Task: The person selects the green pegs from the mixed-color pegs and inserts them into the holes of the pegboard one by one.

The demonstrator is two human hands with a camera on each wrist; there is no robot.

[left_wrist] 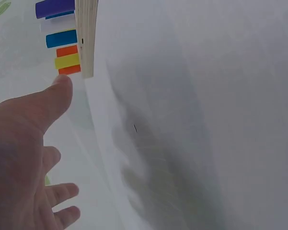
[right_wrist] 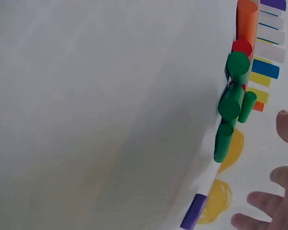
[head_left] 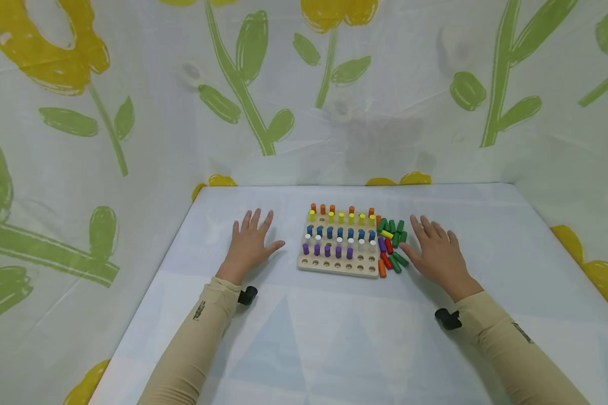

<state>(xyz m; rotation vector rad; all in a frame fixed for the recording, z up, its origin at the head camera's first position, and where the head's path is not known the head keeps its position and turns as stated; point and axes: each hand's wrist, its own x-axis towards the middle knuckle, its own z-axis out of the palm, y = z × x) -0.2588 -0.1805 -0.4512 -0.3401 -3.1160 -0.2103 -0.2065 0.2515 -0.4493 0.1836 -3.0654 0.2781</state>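
A wooden pegboard (head_left: 338, 269) lies at the middle of the table, with rows of orange, yellow, blue, white and purple pegs standing in it and bare holes along its near edge. Loose pegs, mostly green (head_left: 401, 259) with some red, orange, purple and yellow, are heaped against its right side. My left hand (head_left: 248, 246) is left of the board, fingers spread and holding nothing. To the right of the loose pegs, my right hand (head_left: 439, 256) has its fingers apart, its thumb close to the green ones. In the left wrist view the thumb (left_wrist: 62, 91) overlaps the board's end.
A pale table (head_left: 304, 337) with faint triangle prints extends around the board. Behind and beside it hangs a white curtain (head_left: 385, 135) with yellow flowers and green leaves. A purple peg (right_wrist: 194, 212) lies apart from the others in the right wrist view.
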